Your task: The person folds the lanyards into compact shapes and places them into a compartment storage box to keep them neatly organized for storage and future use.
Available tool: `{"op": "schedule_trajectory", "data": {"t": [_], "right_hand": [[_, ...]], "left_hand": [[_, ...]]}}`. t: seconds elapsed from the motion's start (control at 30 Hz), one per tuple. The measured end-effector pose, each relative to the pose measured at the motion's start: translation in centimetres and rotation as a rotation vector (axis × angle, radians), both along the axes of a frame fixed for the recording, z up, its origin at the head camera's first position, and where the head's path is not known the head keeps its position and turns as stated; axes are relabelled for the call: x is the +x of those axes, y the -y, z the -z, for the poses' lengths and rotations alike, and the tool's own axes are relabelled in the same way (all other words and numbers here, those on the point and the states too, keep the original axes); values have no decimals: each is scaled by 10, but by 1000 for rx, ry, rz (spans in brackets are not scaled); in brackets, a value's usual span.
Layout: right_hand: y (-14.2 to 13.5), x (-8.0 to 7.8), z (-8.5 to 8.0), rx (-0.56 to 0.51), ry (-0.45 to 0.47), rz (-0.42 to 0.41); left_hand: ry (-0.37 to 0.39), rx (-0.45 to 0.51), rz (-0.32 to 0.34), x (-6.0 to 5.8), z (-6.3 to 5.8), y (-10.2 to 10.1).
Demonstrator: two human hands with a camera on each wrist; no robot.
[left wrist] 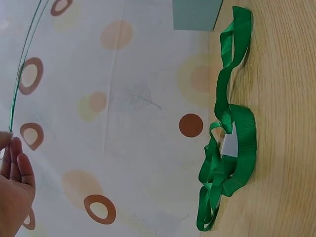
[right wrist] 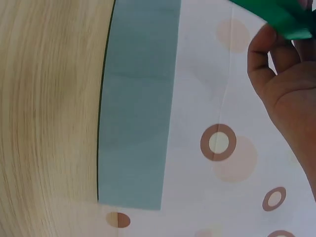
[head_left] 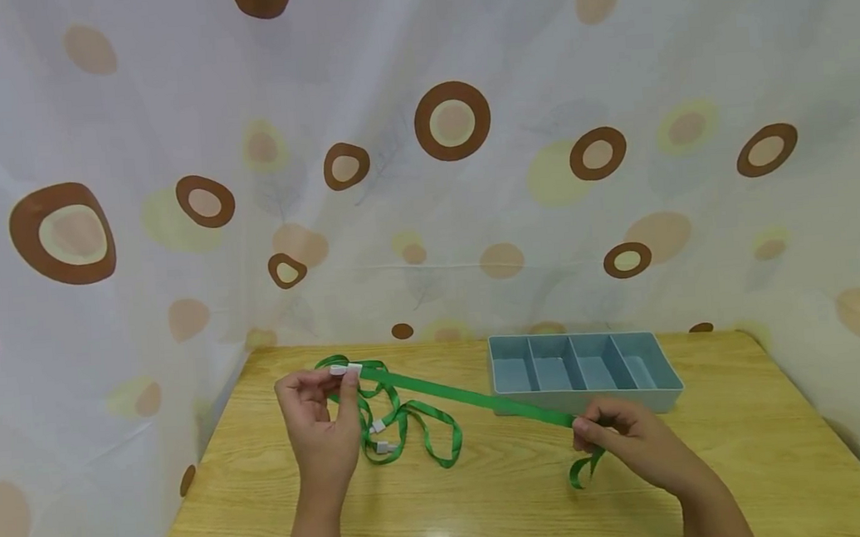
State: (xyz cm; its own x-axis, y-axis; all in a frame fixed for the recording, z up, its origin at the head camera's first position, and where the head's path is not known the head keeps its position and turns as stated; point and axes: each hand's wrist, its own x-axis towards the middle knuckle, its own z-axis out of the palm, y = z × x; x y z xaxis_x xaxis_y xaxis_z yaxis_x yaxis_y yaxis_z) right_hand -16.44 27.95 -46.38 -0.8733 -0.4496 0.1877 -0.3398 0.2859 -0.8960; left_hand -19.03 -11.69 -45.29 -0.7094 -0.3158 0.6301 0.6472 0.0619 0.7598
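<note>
A green lanyard (head_left: 461, 395) stretches between my two hands above the table, slanting down to the right. My left hand (head_left: 321, 422) pinches its white plastic clip (head_left: 345, 369) between thumb and fingers. At the other side, my right hand (head_left: 632, 436) pinches the strap, and a short loop of it dangles below the fingers. Other green lanyards (head_left: 453, 450) with white clips lie loosely tangled on the table behind and right of my left hand. In the left wrist view this green pile (left wrist: 245, 148) shows ribbed, folded straps around a white piece.
A blue-grey tray (head_left: 582, 401) with several compartments stands at the back right, just beyond my right hand. The wooden table (head_left: 484, 506) meets a spotted white curtain (head_left: 410, 203) behind and at both sides. Two small black objects show at the front edge.
</note>
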Motion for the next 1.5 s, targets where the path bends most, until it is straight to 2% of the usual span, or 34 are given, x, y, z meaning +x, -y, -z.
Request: {"op": "schedule_trajectory", "data": {"t": [0.2,0.33,0.6,0.73,0.93,1.13,1.37,1.5], "right_hand": [[-18,2,-3,-24,-40,29],[-28,3,-4,-46,-74,56],[-42,5,-4,-80,-69,51],[-47,5,-2,-110,-74,50],[-54,7,-2,-148,-77,87],[-62,11,-3,-203,-69,148],[-72,13,-1,-289,-78,228],[-75,14,-2,-263,-42,322]], "left_hand": [[-6,36,-39,-3,-1,7],[-3,48,-29,-3,-1,9],[-2,47,-1,-2,-4,9],[-16,47,-4,-3,-4,10],[8,66,-29,-4,-2,16],[35,85,-28,-2,-2,21],[108,86,-30,1,-5,24],[141,82,-44,2,-6,24]]}}
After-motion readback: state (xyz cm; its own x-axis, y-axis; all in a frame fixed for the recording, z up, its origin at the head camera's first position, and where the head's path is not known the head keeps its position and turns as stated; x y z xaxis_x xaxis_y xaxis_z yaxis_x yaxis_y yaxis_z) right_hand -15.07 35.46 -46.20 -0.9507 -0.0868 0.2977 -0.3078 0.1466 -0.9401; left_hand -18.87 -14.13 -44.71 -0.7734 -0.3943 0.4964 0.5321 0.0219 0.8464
